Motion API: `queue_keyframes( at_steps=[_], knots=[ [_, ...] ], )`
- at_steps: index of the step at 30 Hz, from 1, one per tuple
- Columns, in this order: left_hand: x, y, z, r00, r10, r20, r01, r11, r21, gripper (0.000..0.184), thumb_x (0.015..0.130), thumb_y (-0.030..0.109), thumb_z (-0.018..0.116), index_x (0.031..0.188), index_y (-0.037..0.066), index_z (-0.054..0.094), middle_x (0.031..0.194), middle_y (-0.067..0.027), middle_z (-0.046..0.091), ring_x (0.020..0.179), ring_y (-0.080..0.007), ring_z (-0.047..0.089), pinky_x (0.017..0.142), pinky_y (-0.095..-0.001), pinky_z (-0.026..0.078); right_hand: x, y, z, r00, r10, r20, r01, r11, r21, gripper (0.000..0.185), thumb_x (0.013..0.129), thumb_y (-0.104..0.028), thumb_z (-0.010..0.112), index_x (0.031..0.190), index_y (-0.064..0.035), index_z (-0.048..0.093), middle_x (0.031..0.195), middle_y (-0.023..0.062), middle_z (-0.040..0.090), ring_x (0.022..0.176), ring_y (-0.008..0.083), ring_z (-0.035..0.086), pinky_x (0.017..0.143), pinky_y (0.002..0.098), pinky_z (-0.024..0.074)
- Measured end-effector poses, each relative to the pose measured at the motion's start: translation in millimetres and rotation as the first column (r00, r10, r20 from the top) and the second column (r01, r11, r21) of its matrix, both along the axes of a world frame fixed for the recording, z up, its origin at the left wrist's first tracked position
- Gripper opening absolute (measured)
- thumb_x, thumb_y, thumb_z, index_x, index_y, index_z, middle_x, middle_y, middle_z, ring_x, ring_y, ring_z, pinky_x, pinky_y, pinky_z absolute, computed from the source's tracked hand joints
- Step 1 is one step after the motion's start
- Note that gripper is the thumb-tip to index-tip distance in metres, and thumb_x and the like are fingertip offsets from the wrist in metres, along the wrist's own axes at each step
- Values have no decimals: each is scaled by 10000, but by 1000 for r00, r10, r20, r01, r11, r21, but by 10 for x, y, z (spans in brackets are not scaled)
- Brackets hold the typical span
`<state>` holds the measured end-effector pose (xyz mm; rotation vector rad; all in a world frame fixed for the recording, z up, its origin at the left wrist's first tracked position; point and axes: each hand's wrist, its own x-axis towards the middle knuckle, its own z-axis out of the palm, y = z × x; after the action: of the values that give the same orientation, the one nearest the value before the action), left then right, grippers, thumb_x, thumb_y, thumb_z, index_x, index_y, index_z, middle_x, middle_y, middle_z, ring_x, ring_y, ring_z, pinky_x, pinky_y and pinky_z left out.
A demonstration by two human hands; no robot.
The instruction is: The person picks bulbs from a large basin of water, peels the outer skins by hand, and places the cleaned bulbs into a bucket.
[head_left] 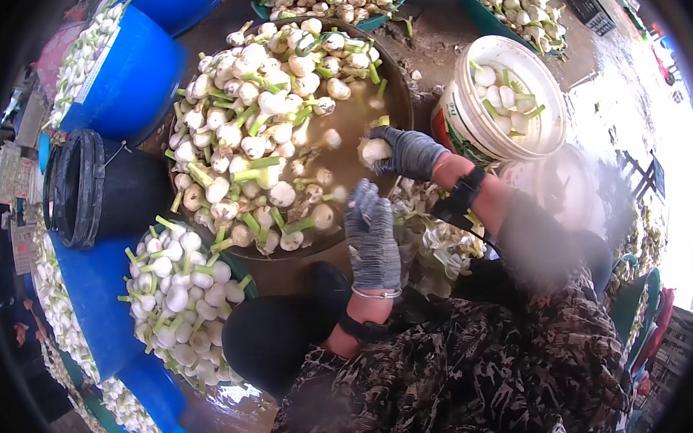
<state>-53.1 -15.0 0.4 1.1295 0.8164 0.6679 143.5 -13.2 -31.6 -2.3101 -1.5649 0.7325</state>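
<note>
My right hand (412, 153), in a grey glove, grips a garlic bulb (376, 151) with a short cut stem, over the near side of a wide basin (410, 102). Just below it, my left hand (373, 237), also gloved, has its fingers curled together; what they hold, if anything, is hidden. Brownish water (349, 142) shows in the basin beside a heap of soil-stained garlic bulbs (245, 133). Pale peeled layers (432, 237) lie in a pile beneath my right wrist. A white bucket (552, 110) with several cleaner bulbs in it stands beyond my right hand.
At lower left sits a tub heaped with clean white garlic (186, 294). A black bucket (117, 189) and large blue tubs (139, 60) line the left side. More garlic (334, 0) fills green basins at the top. The floor (628, 82) looks wet at right.
</note>
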Motion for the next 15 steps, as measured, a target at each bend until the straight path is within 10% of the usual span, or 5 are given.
queue_keyframes(
  at_steps=[1, 4, 8, 11, 15],
  knots=[
    [23, -8, -1, 999, 52, -8, -53, 999, -6, 434, 993, 139, 512, 1386, -20, 419, 1349, -107, 509, 1214, -171, 500, 1050, -305, 395, -6, -191, 75, 973, -2, -229, 60, 967, 249, 499, 875, -377, 670, 1273, -106, 539, 1052, 112, 694, 938, 260, 685, 863, 417, 506],
    [164, -27, -112, 998, 16, 68, -3, 980, -197, 449, 982, 222, 525, 1361, -4, 443, 1326, -110, 515, 1193, -196, 515, 1028, -319, 420, -206, -765, 542, 681, -143, -718, 350, 925, 147, 596, 875, -417, 694, 1297, -42, 503, 1004, 57, 668, 764, 94, 625, 659, 269, 539],
    [315, -289, -109, 872, -212, 441, 421, 784, -456, 439, 974, 259, 562, 1346, 42, 475, 1286, -126, 545, 1125, -240, 561, 983, -398, 471, -435, -1284, 554, 750, -105, -653, 438, 819, 371, 647, 863, -514, 663, 1285, -44, 524, 1055, 143, 673, 995, 219, 648, 875, 360, 510],
    [376, -437, -35, 789, -301, 536, 537, 762, -361, 430, 961, 219, 585, 1341, 46, 482, 1282, -127, 549, 1123, -250, 564, 972, -415, 485, -467, -1622, 704, 869, -323, -374, 453, 824, 341, 681, 859, -526, 659, 1318, -47, 504, 1073, 179, 667, 1002, 260, 657, 886, 361, 505],
    [480, -554, 10, 863, -266, 429, 423, 845, -327, 454, 933, 183, 626, 1339, 56, 467, 1264, -124, 546, 1123, -272, 569, 927, -398, 531, -478, -1949, 797, 748, -496, -441, 659, 632, 408, 405, 866, -314, 703, 1170, -57, 623, 1016, 155, 687, 887, 290, 681, 783, 360, 539]
  ],
)
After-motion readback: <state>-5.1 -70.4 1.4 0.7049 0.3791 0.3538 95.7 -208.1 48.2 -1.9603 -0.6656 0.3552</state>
